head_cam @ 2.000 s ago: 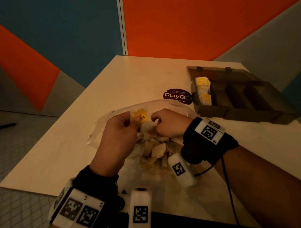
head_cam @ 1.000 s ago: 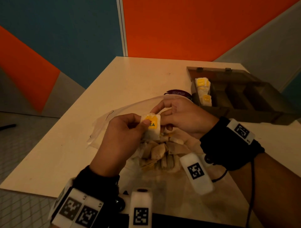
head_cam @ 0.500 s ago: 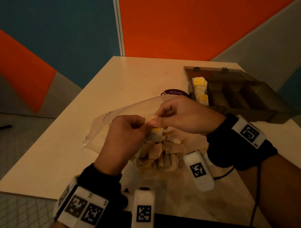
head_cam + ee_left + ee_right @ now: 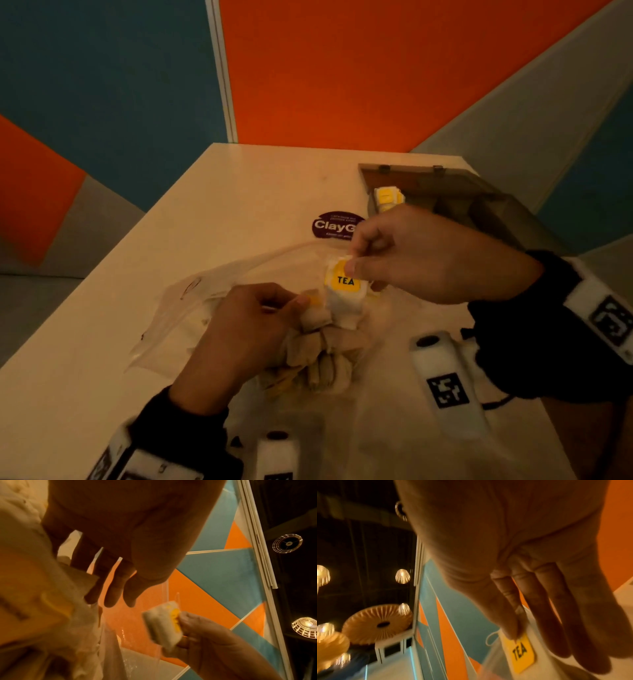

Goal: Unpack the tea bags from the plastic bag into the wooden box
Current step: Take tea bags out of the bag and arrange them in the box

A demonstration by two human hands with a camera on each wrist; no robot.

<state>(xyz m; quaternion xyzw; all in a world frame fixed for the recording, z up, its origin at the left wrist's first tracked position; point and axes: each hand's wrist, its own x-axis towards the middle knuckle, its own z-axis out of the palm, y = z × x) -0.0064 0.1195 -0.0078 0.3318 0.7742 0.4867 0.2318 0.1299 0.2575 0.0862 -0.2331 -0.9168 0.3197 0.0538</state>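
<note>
Over that pale surface (image 4: 239, 192) the right hand (image 4: 428, 253) is pinching a tea bag (image 4: 342, 291), left hand (image 4: 246, 329) gripping another, so I'd be lifting clear before swinging to the wooden box (image 4: 479, 202).

Pale table (image 4: 219, 212); clear plastic bag (image 4: 178, 329) near its front, round dark sticker (image 4: 330, 226) mid-table, open wooden box (image 4: 455, 195) far right
</note>
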